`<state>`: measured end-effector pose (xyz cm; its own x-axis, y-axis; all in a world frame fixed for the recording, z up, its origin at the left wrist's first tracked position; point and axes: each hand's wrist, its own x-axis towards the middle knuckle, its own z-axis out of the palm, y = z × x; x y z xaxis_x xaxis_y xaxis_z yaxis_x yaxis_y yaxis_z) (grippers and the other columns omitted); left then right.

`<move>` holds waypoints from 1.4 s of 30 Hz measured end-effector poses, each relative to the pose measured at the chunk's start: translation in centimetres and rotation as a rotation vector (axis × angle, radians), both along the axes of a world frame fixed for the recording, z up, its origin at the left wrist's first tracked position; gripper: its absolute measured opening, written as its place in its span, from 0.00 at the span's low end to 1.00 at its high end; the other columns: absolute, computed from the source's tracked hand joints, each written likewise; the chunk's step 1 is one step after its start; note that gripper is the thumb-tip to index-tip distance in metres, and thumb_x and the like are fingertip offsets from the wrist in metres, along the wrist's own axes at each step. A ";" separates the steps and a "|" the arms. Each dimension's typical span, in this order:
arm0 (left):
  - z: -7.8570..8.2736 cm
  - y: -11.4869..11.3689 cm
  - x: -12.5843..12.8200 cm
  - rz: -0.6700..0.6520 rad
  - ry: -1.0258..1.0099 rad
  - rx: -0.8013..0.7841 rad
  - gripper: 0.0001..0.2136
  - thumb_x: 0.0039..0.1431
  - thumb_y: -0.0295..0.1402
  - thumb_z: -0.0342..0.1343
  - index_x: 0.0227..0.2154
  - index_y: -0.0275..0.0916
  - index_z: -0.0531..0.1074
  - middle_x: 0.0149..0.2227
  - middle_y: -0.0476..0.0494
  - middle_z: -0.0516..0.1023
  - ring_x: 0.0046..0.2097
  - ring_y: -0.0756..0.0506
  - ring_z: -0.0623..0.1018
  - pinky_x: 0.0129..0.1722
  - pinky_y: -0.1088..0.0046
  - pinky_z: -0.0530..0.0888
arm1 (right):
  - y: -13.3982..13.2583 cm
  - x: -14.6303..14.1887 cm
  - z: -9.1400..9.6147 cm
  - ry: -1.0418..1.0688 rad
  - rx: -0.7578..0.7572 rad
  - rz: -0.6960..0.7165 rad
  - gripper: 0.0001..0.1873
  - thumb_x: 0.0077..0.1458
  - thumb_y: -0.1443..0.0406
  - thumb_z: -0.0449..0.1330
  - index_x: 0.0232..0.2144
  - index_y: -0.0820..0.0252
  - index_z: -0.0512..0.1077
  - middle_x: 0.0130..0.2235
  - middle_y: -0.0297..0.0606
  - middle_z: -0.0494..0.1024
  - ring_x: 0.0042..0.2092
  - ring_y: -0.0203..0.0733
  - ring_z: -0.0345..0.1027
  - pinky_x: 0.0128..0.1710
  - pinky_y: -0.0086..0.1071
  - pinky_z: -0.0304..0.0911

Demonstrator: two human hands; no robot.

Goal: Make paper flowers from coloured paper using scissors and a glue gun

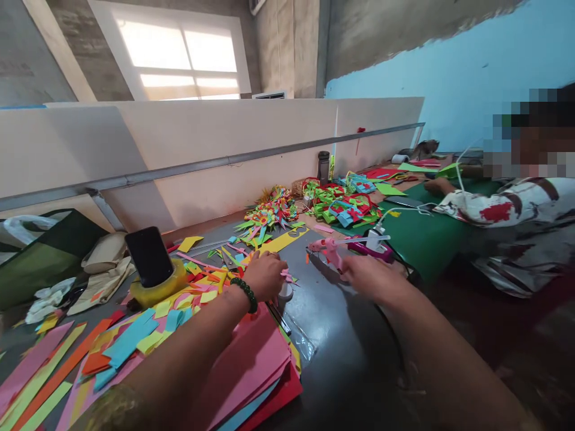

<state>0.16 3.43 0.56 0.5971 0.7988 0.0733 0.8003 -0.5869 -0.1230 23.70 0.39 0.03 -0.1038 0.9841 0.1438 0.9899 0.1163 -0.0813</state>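
My right hand is closed round the handle of a pink hot glue gun, with a clear glue stick sticking out of its back. The gun's nozzle points left over the grey table. My left hand, with a dark bead bracelet at the wrist, is over the paper scraps, its fingers curled down. The fingertips are partly hidden, and small pink bits show beside them. Just beyond lies a yellow paper strip with cut-out holes. Under my left forearm is a stack of pink sheets.
A phone leans on a yellow tape roll at the left. Colourful paper crafts are heaped at the back, near a dark bottle. A purple tool and white cable lie right. Another person sits at the right.
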 end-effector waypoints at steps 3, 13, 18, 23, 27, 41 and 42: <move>-1.4 0.6 1.4 -0.032 -0.029 -0.039 0.14 0.62 0.36 0.53 0.49 0.36 0.68 0.50 0.40 0.71 0.48 0.42 0.74 0.47 0.56 0.73 | 0.5 1.1 -0.6 0.063 0.029 -0.109 0.19 0.55 0.54 0.55 0.36 0.64 0.74 0.36 0.51 0.77 0.37 0.53 0.72 0.30 0.36 0.60; -2.4 3.6 4.2 0.132 -0.103 -0.121 0.15 0.62 0.37 0.53 0.49 0.37 0.67 0.49 0.40 0.71 0.46 0.43 0.74 0.44 0.59 0.74 | 2.4 2.8 -1.1 0.225 0.119 -0.083 0.19 0.56 0.53 0.51 0.22 0.59 0.67 0.23 0.35 0.71 0.26 0.38 0.63 0.25 0.29 0.49; -3.1 7.1 6.0 0.111 -0.175 -0.180 0.15 0.62 0.37 0.53 0.50 0.37 0.67 0.50 0.40 0.71 0.47 0.43 0.74 0.45 0.59 0.74 | 0.8 5.1 -0.4 0.262 0.131 -0.136 0.22 0.56 0.49 0.50 0.19 0.57 0.63 0.20 0.33 0.67 0.24 0.38 0.60 0.24 0.30 0.48; -3.1 10.0 8.3 0.057 -0.207 -0.276 0.15 0.62 0.37 0.53 0.50 0.37 0.67 0.50 0.40 0.71 0.46 0.43 0.74 0.44 0.59 0.74 | -0.5 6.1 -0.7 0.300 0.131 -0.202 0.23 0.53 0.46 0.52 0.21 0.58 0.64 0.20 0.33 0.67 0.24 0.39 0.61 0.23 0.30 0.48; -3.3 11.6 9.1 0.033 -0.225 -0.370 0.15 0.62 0.36 0.54 0.49 0.37 0.68 0.50 0.40 0.71 0.47 0.43 0.74 0.45 0.60 0.74 | -0.9 6.9 -1.3 0.332 0.151 -0.233 0.24 0.52 0.44 0.52 0.20 0.58 0.63 0.20 0.33 0.66 0.24 0.38 0.60 0.23 0.30 0.49; -4.0 11.5 6.1 0.036 -0.587 -0.563 0.16 0.62 0.36 0.53 0.50 0.37 0.67 0.50 0.40 0.71 0.46 0.43 0.75 0.44 0.59 0.74 | -1.2 6.1 -0.4 0.374 0.173 -0.219 0.23 0.49 0.45 0.52 0.20 0.57 0.64 0.19 0.34 0.67 0.23 0.39 0.59 0.23 0.31 0.50; -4.1 11.2 6.2 0.029 -0.610 -0.560 0.16 0.62 0.36 0.53 0.50 0.37 0.66 0.50 0.40 0.71 0.46 0.43 0.75 0.44 0.59 0.74 | -1.3 5.9 -0.3 0.376 0.174 -0.213 0.23 0.49 0.45 0.52 0.20 0.57 0.65 0.19 0.34 0.67 0.23 0.39 0.59 0.23 0.31 0.50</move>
<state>6.41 14.59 -3.51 0.5603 0.8276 -0.0356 0.6471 -0.4104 0.6424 29.58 -0.88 -0.26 0.1890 0.9357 0.2978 0.8987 -0.0426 -0.4366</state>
